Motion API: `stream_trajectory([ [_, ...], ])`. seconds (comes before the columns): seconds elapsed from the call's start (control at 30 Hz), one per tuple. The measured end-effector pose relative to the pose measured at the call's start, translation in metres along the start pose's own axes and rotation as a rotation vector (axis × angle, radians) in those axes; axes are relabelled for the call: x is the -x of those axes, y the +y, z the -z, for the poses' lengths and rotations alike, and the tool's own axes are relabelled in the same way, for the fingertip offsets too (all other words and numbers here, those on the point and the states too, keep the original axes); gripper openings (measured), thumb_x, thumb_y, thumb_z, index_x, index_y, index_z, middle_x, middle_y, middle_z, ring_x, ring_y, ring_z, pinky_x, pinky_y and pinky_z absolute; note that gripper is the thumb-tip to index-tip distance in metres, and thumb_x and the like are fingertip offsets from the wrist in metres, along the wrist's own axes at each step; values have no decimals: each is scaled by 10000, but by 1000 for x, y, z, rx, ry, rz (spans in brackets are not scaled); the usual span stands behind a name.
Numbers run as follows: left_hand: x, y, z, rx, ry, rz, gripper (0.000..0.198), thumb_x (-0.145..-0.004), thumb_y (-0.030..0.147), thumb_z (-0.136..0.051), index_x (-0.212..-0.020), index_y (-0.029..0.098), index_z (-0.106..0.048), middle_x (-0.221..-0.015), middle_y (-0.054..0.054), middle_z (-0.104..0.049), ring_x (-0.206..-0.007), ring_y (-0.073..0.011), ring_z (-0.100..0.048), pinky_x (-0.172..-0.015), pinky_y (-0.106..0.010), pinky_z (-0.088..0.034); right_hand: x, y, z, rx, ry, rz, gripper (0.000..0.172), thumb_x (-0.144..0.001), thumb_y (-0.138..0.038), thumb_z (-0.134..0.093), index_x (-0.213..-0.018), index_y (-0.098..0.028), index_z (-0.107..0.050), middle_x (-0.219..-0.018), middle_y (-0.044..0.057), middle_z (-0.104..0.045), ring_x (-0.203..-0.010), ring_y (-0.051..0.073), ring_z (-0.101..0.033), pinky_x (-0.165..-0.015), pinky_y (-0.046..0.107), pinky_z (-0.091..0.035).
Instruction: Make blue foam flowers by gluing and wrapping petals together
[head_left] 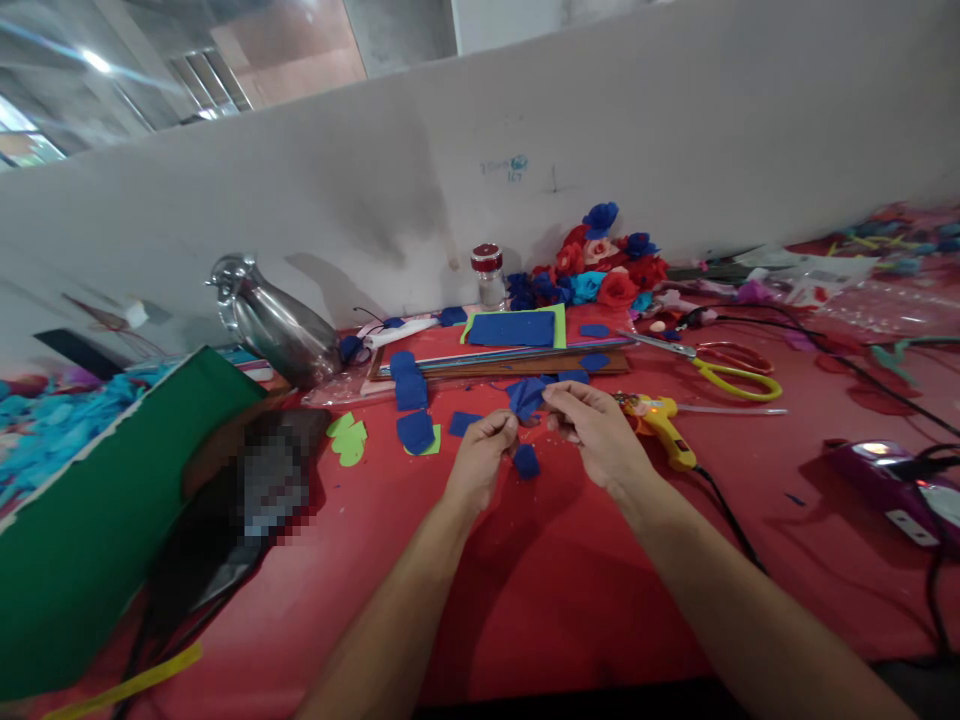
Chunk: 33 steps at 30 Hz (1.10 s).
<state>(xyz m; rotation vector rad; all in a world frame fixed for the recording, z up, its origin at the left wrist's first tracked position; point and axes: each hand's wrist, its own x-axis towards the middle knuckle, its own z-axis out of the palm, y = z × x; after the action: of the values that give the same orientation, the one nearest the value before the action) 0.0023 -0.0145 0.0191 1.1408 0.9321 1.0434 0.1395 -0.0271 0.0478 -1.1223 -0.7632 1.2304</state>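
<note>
Blue paper is sitting btwn both hands, over red table: L hand is pinching its lower corner, R hand its right edge. Prob. it is staying light, soft, easy to crease; edges are suiting fingertips. Glue gun is crowding R side; near side is offering more room.

matt papery blue piece, glossy metal jug, plastic glue gun

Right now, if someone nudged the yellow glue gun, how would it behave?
The glue gun would probably swivel rather than roll, since its handle juts sideways. Its plastic-looking body suggests it's fairly light. The attached cord may drag.
</note>
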Motion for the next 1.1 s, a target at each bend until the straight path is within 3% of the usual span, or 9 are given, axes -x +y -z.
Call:
stream_trajectory([
  [1.1,1,1,-2,-98,-21,-60,317,-730,391,-605,-551,178,-453,-531,44,-366,-527,-90,-298,-559,-246,-269,1,1,1,57,-31,48,235,-616,-397,-699,-655,-199,-578,-508,-56,-504,-468,83,-411,-443,237,-223],
])
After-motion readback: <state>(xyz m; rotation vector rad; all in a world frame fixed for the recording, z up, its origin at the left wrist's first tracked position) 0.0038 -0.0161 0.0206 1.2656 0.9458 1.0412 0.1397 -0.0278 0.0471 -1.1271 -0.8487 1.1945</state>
